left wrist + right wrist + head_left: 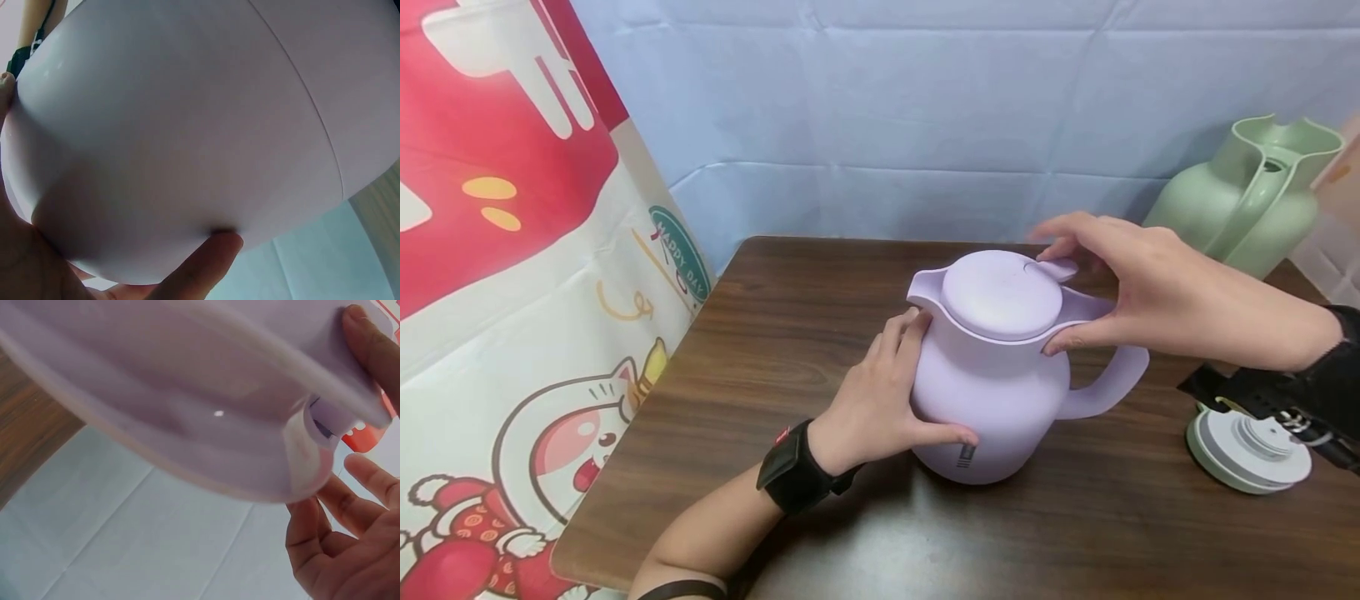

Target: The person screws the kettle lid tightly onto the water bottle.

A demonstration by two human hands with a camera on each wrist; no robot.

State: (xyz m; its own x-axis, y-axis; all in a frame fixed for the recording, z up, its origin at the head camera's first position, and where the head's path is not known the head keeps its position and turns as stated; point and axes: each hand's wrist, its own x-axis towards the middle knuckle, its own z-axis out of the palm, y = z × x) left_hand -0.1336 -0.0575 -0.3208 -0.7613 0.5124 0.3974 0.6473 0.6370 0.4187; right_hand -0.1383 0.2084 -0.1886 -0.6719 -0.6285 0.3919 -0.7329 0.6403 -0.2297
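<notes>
A lavender thermos jug (977, 379) stands upright on the table with its round lid (1000, 296) seated in the mouth. My left hand (880, 392) holds the jug's body from the left, thumb across the front and fingers around the far side. In the left wrist view, a fingertip (225, 247) presses on the smooth wall. My right hand (1138, 271) grips the neck above the handle (1112, 387). Its thumb lies on the near side, and its other fingers are by the lid's tab and the far rim. The right wrist view shows the thumb (369, 340) against the neck.
At the back right stands a green thermos jug (1232, 208) with an uncovered mouth. A round green and white lid (1251, 450) lies on the brown wooden table (790, 333), right of the lavender jug. Pale blue sheeting (880, 108) covers the wall; a printed cloth (512, 333) hangs at left.
</notes>
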